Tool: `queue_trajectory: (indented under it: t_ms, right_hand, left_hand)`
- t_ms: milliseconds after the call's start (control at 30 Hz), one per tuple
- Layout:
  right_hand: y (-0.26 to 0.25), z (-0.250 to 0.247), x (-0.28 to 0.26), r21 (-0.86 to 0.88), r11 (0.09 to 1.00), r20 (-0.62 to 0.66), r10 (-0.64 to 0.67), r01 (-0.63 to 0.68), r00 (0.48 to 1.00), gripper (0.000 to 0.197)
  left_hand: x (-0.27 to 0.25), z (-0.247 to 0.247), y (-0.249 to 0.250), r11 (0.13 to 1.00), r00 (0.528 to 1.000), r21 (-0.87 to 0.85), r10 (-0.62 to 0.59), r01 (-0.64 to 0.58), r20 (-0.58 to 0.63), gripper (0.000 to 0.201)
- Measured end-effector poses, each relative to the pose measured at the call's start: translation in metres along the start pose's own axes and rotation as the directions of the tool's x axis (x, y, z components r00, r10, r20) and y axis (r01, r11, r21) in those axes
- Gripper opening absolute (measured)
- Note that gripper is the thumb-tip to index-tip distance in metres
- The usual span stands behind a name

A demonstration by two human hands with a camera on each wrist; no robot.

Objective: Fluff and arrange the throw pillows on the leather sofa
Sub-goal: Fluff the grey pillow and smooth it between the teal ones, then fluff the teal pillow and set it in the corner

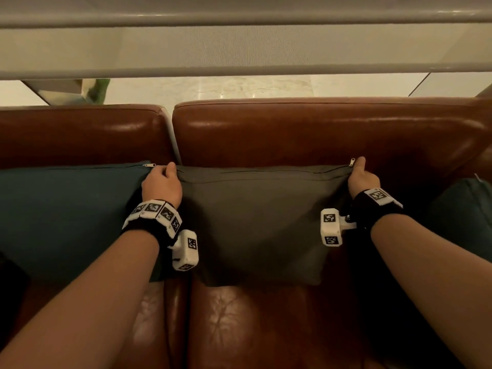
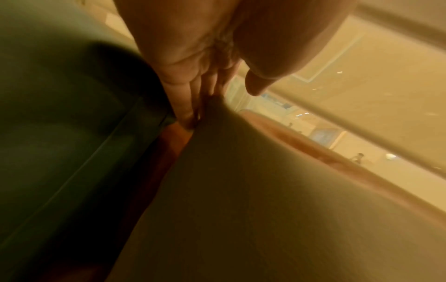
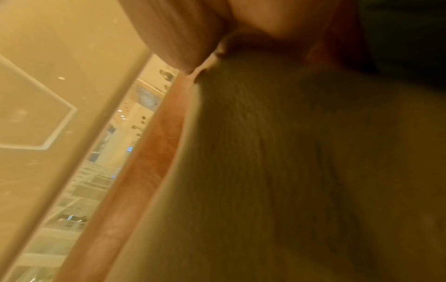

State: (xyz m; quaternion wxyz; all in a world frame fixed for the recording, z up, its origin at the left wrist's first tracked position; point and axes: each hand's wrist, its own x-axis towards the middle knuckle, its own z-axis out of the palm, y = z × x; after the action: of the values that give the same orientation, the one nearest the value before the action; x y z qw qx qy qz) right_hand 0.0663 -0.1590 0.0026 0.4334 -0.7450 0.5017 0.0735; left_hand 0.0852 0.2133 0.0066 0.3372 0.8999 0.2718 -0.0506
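A dark grey throw pillow (image 1: pixel 261 222) stands upright against the brown leather sofa back (image 1: pixel 306 131), zipper edge on top. My left hand (image 1: pixel 165 174) grips its top left corner, and my right hand (image 1: pixel 359 171) pinches its top right corner by the zipper pull. The left wrist view shows my fingers (image 2: pixel 190 89) wrapped over the grey pillow (image 2: pixel 253 200) corner beside the teal pillow (image 2: pixel 60 124). In the right wrist view my thumb (image 3: pixel 183 38) presses the grey pillow (image 3: pixel 289 171) corner. A teal pillow (image 1: pixel 66 217) leans at the left.
Another teal pillow (image 1: pixel 463 214) sits at the right edge of the sofa. The leather seat cushions (image 1: pixel 253 323) lie in front. A gap (image 1: pixel 171 134) splits the two back cushions. Behind the sofa run pale rails (image 1: pixel 239 70) and a marble floor (image 1: pixel 239 87).
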Motion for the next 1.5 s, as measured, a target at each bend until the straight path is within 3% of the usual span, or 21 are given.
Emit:
queue_trajectory:
  t_ms: [100, 167, 233, 333, 467, 533, 567, 633, 700, 800, 867, 933, 1100, 1200, 1267, 1300, 1333, 1367, 1433, 1467, 1500]
  right_hand:
    - [0.002, -0.01, -0.01, 0.073, 0.987, -0.083, -0.136, 0.142, 0.987, 0.058]
    - [0.01, -0.018, -0.025, 0.076, 0.938, -0.181, -0.321, 0.339, 0.93, 0.046]
    - [0.025, -0.028, -0.046, 0.056, 0.849, -0.204, -0.505, 0.525, 0.839, 0.037]
    - [0.074, -0.058, -0.067, -0.035, 0.768, -0.157, -0.636, 0.639, 0.756, 0.032]
    - [0.173, -0.132, -0.066, -0.274, 0.809, -0.264, -0.584, 0.52, 0.768, 0.045]
    - [0.221, -0.169, -0.067, -0.446, 0.789, -0.294, -0.575, 0.422, 0.763, 0.051]
    - [0.243, -0.183, -0.068, -0.524, 0.769, -0.284, -0.563, 0.367, 0.776, 0.053]
    - [0.282, -0.207, -0.072, -0.618, 0.751, -0.28, -0.485, 0.231, 0.829, 0.061]
    - [0.315, -0.226, -0.078, -0.604, 0.796, -0.381, -0.339, 0.046, 0.86, 0.073]
    - [0.356, -0.244, -0.09, -0.402, 0.896, -0.558, -0.076, -0.189, 0.826, 0.093]
    - [0.37, -0.246, -0.097, -0.169, 0.968, -0.587, 0.052, -0.185, 0.808, 0.09]
    - [0.376, -0.244, -0.096, 0.042, 0.996, -0.594, 0.087, -0.077, 0.8, 0.082]
    - [0.368, -0.267, -0.084, -0.067, 0.998, -0.723, -0.037, -0.017, 0.69, 0.062]
    - [0.364, -0.278, -0.066, -0.052, 0.998, -0.685, -0.01, -0.035, 0.728, 0.059]
    - [0.362, -0.276, -0.057, -0.072, 0.992, -0.628, 0.039, -0.107, 0.777, 0.061]
    - [0.359, -0.273, -0.057, -0.12, 0.981, -0.64, 0.039, -0.15, 0.767, 0.058]
    - [0.356, -0.267, -0.057, -0.177, 0.971, -0.687, -0.007, -0.158, 0.726, 0.053]
    - [0.348, -0.259, -0.058, -0.229, 0.966, -0.739, -0.091, -0.122, 0.667, 0.046]
    - [0.318, -0.237, -0.051, -0.311, 0.951, -0.76, -0.253, 0.007, 0.599, 0.043]
    - [0.301, -0.224, -0.042, -0.337, 0.94, -0.717, -0.288, 0.046, 0.634, 0.046]
    - [0.287, -0.21, -0.03, -0.347, 0.937, -0.654, -0.273, 0.041, 0.706, 0.05]
  left_hand:
    - [-0.024, -0.006, -0.002, 0.989, 0.989, 0.004, 0.146, -0.146, -0.027, 0.05]
    - [-0.05, -0.002, 0.002, 0.94, 0.937, 0.026, 0.341, -0.34, -0.083, 0.046]
    - [-0.085, 0.013, 0.014, 0.839, 0.837, 0.028, 0.545, -0.544, -0.048, 0.042]
    - [-0.139, 0.052, 0.046, 0.649, 0.636, -0.047, 0.755, -0.759, 0.159, 0.038]
    - [-0.202, 0.115, 0.105, 0.462, 0.338, -0.246, 0.845, -0.852, 0.415, 0.039]
    - [-0.233, 0.152, 0.139, 0.434, 0.246, -0.332, 0.842, -0.838, 0.48, 0.04]
    - [-0.246, 0.172, 0.156, 0.44, 0.226, -0.358, 0.833, -0.823, 0.504, 0.042]
    - [-0.27, 0.215, 0.191, 0.505, 0.245, -0.373, 0.792, -0.778, 0.559, 0.049]
    - [-0.286, 0.255, 0.222, 0.596, 0.323, -0.342, 0.736, -0.727, 0.595, 0.055]
    - [-0.296, 0.292, 0.254, 0.721, 0.418, -0.263, 0.615, -0.641, 0.668, 0.057]
    - [-0.296, 0.302, 0.26, 0.753, 0.424, -0.246, 0.573, -0.61, 0.701, 0.048]
    - [-0.294, 0.307, 0.259, 0.721, 0.4, -0.26, 0.605, -0.643, 0.688, 0.04]
    - [-0.281, 0.309, 0.263, 0.593, 0.359, -0.242, 0.711, -0.768, 0.604, 0.036]
    - [-0.279, 0.314, 0.271, 0.539, 0.355, -0.17, 0.728, -0.825, 0.587, 0.042]
    - [-0.278, 0.322, 0.272, 0.548, 0.395, -0.09, 0.697, -0.831, 0.598, 0.046]
    - [-0.279, 0.326, 0.271, 0.5, 0.387, -0.044, 0.721, -0.865, 0.575, 0.051]
    - [-0.286, 0.326, 0.266, 0.383, 0.313, -0.021, 0.783, -0.924, 0.538, 0.055]
    - [-0.298, 0.324, 0.258, 0.199, 0.149, -0.047, 0.852, -0.979, 0.502, 0.056]
    - [-0.335, 0.325, 0.235, -0.228, -0.304, -0.208, 0.814, -0.951, 0.496, 0.054]
    - [-0.354, 0.328, 0.221, -0.394, -0.474, -0.265, 0.711, -0.88, 0.52, 0.055]
    - [-0.37, 0.334, 0.21, -0.499, -0.563, -0.283, 0.604, -0.819, 0.565, 0.056]
